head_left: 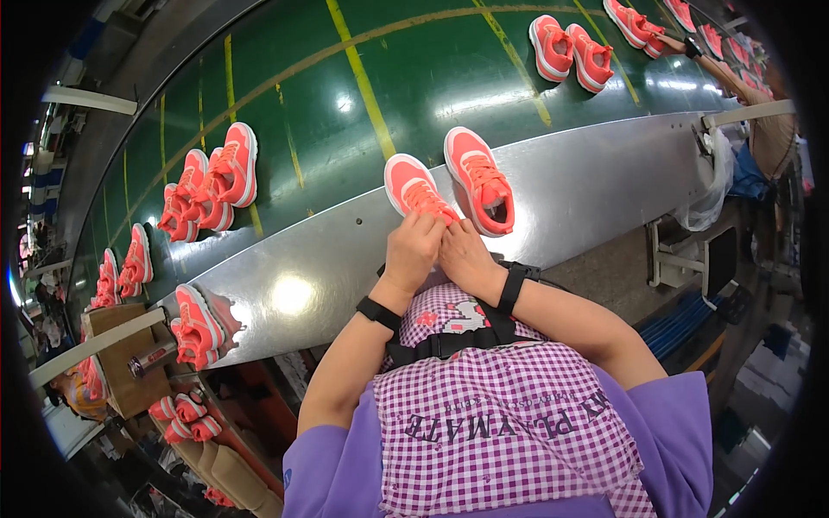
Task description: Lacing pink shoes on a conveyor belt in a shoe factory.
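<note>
While a coral-pink, white-soled sneaker sits on the silver metal ledge, the left hand and right hand meet over it. Curled nearly closed, their fingers pinch it around the opening.

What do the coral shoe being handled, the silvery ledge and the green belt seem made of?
Coral shoe: likely fabric, perhaps with synthetic overlays; its upper looks matt and soft.
Silvery ledge: probably smooth metal, from its glare and faint reflections.
Green belt: perhaps rubber or coated plastic, judging by its glossy highlights.

Hands cover the heel of the left shoe — what they pinch is unclear.
</note>
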